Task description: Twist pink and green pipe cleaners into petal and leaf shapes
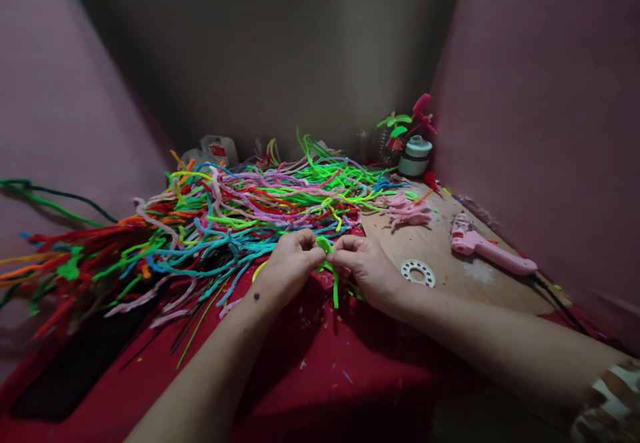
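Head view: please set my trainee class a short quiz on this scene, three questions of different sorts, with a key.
1. True or false: the pink corded tool lies to the left of both hands.

2. What are the left hand and right hand both holding?
A) A red stem
B) A bright green stem
C) A black cord

3. Which is nearer the right hand: the holed white disc or the pink corded tool?

Key: 1 false; 2 B; 3 the holed white disc.
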The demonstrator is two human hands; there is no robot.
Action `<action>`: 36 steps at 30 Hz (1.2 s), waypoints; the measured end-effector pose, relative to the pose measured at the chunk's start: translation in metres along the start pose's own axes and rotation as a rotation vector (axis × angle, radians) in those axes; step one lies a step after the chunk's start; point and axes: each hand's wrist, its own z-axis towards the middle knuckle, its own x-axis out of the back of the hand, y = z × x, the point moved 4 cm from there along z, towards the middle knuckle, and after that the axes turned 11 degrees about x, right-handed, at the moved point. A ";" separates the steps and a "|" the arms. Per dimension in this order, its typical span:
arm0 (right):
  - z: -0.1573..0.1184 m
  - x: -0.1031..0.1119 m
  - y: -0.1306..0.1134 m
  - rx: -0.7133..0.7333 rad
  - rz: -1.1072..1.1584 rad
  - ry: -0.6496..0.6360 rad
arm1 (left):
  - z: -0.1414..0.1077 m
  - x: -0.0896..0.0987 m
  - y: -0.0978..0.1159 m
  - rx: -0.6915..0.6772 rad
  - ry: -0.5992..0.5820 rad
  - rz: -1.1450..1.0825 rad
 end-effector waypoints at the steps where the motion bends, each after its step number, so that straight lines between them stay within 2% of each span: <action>1: 0.000 0.000 0.000 0.002 -0.005 0.004 | 0.000 0.000 0.001 -0.030 0.018 0.023; 4: -0.001 0.000 0.002 -0.029 -0.013 0.007 | -0.001 0.001 0.004 -0.078 0.035 0.049; 9: 0.001 -0.003 0.005 -0.105 0.132 -0.094 | -0.001 0.003 0.000 0.047 -0.103 -0.128; 15: 0.002 -0.004 0.004 -0.159 0.271 -0.127 | -0.004 0.000 0.001 0.073 -0.199 -0.312; 20: 0.002 -0.003 0.004 -0.137 0.255 -0.093 | -0.008 -0.001 0.007 0.017 -0.111 -0.226; 29: -0.002 -0.003 0.006 -0.160 0.200 -0.115 | -0.006 0.002 0.002 0.073 -0.223 -0.172; 33: -0.004 -0.006 0.005 -0.191 0.219 -0.154 | -0.006 0.002 0.001 0.142 -0.352 -0.238; 36: -0.005 -0.008 0.004 -0.189 0.222 -0.204 | -0.005 0.003 0.000 0.178 -0.387 -0.281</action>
